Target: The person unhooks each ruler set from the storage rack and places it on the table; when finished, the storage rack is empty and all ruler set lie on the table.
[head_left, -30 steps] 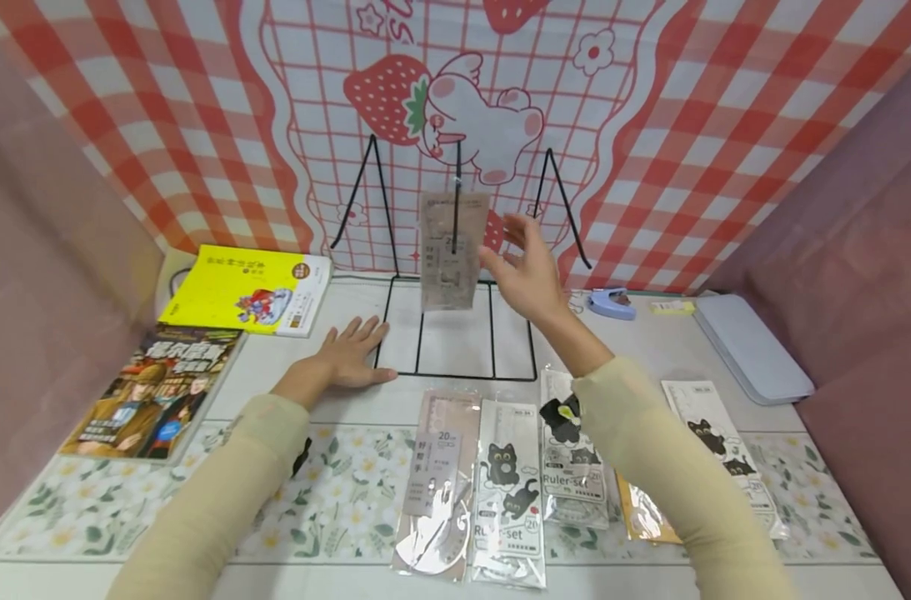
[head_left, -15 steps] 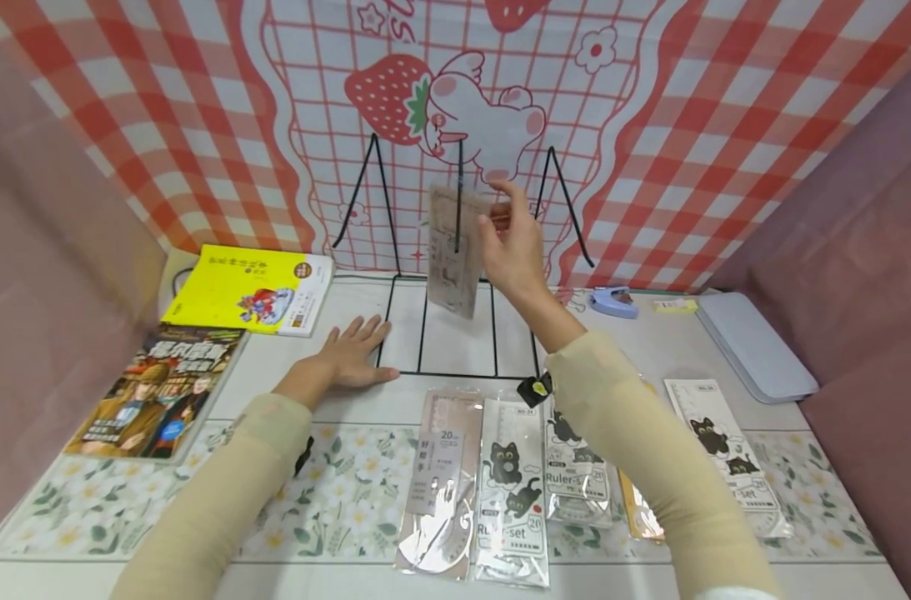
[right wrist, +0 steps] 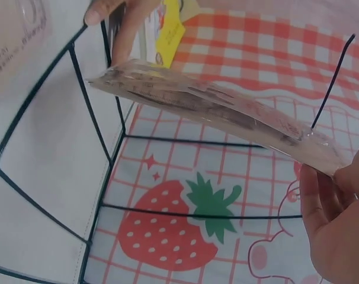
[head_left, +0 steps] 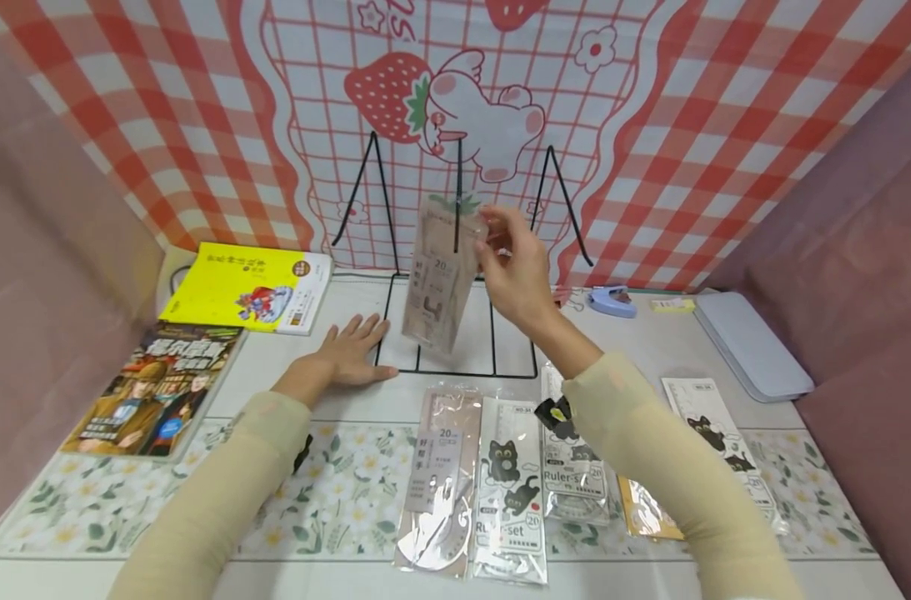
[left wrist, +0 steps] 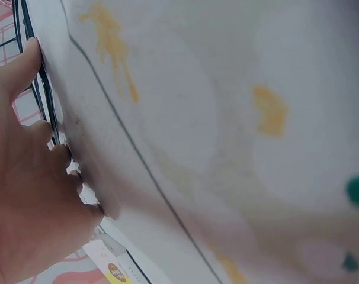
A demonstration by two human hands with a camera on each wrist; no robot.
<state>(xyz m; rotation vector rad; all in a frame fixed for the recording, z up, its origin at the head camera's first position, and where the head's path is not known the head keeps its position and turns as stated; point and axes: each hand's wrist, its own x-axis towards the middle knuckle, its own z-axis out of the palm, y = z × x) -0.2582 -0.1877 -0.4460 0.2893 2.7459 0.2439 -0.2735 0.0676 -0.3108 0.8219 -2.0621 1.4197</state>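
Observation:
A clear packet with a ruler set [head_left: 440,287] hangs tilted at the black wire stand [head_left: 494,333], behind the stand's middle prong [head_left: 458,179]. My right hand [head_left: 521,271] pinches the packet near its upper right edge between thumb and fingers. In the right wrist view the packet [right wrist: 227,112] is seen nearly edge-on; whether the prong passes through its top, I cannot tell. My left hand [head_left: 350,354] lies flat with spread fingers at the left of the stand's base, thumb on the front wire.
Several packets lie in front: a pinkish ruler set [head_left: 436,483], a cat ruler set [head_left: 510,487], others partly under my right sleeve. Two books [head_left: 252,287] [head_left: 155,392] are at left. A blue stapler-like item [head_left: 613,302] and a pale blue case [head_left: 753,346] sit right.
My right hand has closed on the hanging packet's right edge and lowered slightly. The packet has swung, its bottom now lower and further left. My left hand stays put.

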